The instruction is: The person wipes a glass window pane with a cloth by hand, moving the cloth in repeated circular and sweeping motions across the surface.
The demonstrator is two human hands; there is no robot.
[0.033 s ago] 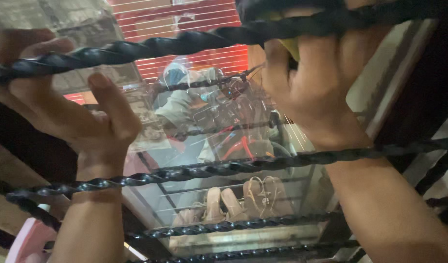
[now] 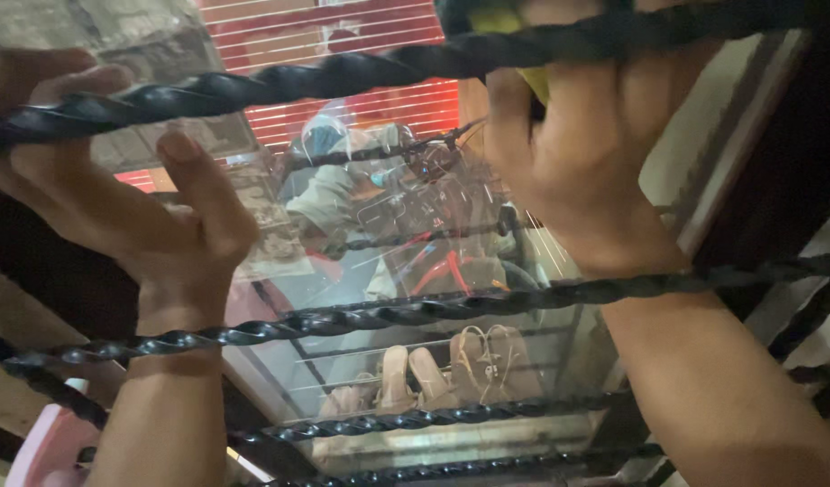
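Both of my arms reach between twisted black iron bars (image 2: 415, 311) to a glass pane (image 2: 451, 225) behind them. My left hand (image 2: 135, 207) lies against the glass at the left with its thumb raised; the top bar (image 2: 279, 81) crosses in front of its fingers. My right hand (image 2: 577, 153) is at the top right, its fingers closed around a yellow cloth (image 2: 536, 86) that it presses on the glass. Most of the cloth is hidden by the hand and the bar.
The glass reflects a person, a red bicycle frame (image 2: 442, 266) and several pale sandals on a rack (image 2: 442, 370). A red slatted shutter (image 2: 343, 54) shows at the top. A pink object (image 2: 45, 446) sits at the lower left and a dark frame (image 2: 793, 162) at the right.
My left hand and the view have shifted very slightly; otherwise nothing differs.
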